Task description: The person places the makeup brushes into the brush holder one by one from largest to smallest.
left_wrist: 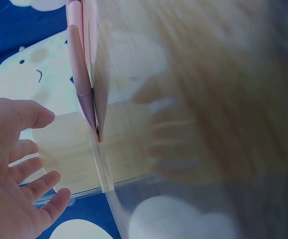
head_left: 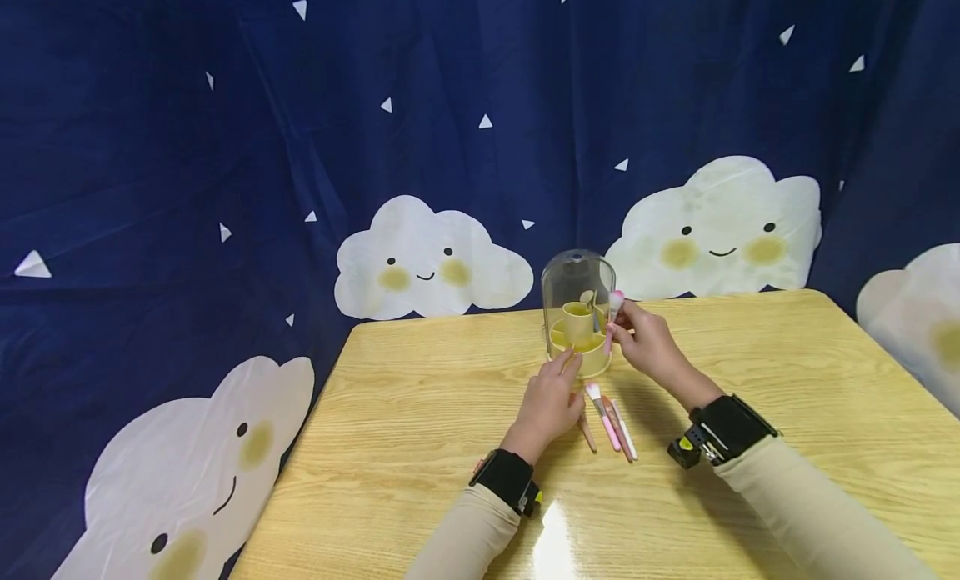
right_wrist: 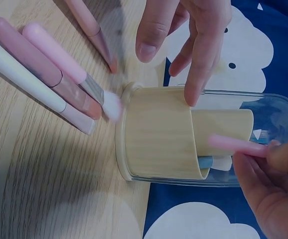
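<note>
My right hand (head_left: 652,340) pinches a pink-handled makeup brush (right_wrist: 236,144) between thumb and fingers, its pink-and-white bristles up and its handle end over the cream brush holder (right_wrist: 156,132). With fingers loosely extended, my left hand (head_left: 546,403) reaches to the holder's near left side; a fingertip meets the rim in the right wrist view. The holder has a taller inner cup (head_left: 576,320) and stands in front of a clear domed cover (head_left: 557,273). A blue-handled brush (right_wrist: 205,162) stands inside, beside the inner cup.
On the wooden table (head_left: 420,430), just before the holder, lie a white brush (right_wrist: 27,74), a dusky-pink brush (right_wrist: 32,52) and a light-pink brush (right_wrist: 54,52). Another brush (right_wrist: 95,37) lies apart, beside my left hand. A dark blue cloud-patterned curtain (head_left: 450,47) hangs behind the table.
</note>
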A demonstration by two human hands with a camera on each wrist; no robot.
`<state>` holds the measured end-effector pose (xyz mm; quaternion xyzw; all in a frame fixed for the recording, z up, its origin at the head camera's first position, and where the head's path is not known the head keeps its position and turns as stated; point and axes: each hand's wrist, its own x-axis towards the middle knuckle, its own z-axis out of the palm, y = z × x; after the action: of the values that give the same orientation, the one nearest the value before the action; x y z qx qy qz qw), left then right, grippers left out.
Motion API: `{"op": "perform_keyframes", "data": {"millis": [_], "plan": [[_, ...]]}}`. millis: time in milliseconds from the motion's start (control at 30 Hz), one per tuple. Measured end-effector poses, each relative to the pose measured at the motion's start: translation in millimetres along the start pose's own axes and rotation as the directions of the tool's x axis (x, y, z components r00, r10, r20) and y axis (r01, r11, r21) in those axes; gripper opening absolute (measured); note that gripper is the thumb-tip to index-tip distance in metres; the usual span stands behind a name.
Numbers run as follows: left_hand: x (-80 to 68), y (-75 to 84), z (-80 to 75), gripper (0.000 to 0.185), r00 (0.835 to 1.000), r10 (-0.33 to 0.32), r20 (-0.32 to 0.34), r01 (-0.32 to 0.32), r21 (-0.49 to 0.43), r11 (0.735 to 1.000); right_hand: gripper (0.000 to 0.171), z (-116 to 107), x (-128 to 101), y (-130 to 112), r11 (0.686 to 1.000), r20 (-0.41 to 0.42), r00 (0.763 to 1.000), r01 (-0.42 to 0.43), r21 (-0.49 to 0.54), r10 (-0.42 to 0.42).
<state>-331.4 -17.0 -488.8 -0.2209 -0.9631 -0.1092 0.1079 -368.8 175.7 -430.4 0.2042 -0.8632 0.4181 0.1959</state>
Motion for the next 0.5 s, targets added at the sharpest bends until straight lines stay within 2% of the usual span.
{"op": "perform_keyframes", "data": {"millis": [233, 500], "plan": [[1.4, -0.3, -0.2, 0.062, 1.0, -0.004, 0.015, 0.004, 0.016, 1.0, 0.011, 1.5, 1.7, -1.9, 1.0, 0.006, 1.0, 0.009, 0.001, -0.009], [2.3, -0.3, 1.0, 0.063, 1.0, 0.024, -0.02, -0.024, -0.004, 1.0, 0.014, 2.4, 4.3, -0.7, 1.0, -0.056, 0.998, 0.0, 0.009, 0.0]]}}
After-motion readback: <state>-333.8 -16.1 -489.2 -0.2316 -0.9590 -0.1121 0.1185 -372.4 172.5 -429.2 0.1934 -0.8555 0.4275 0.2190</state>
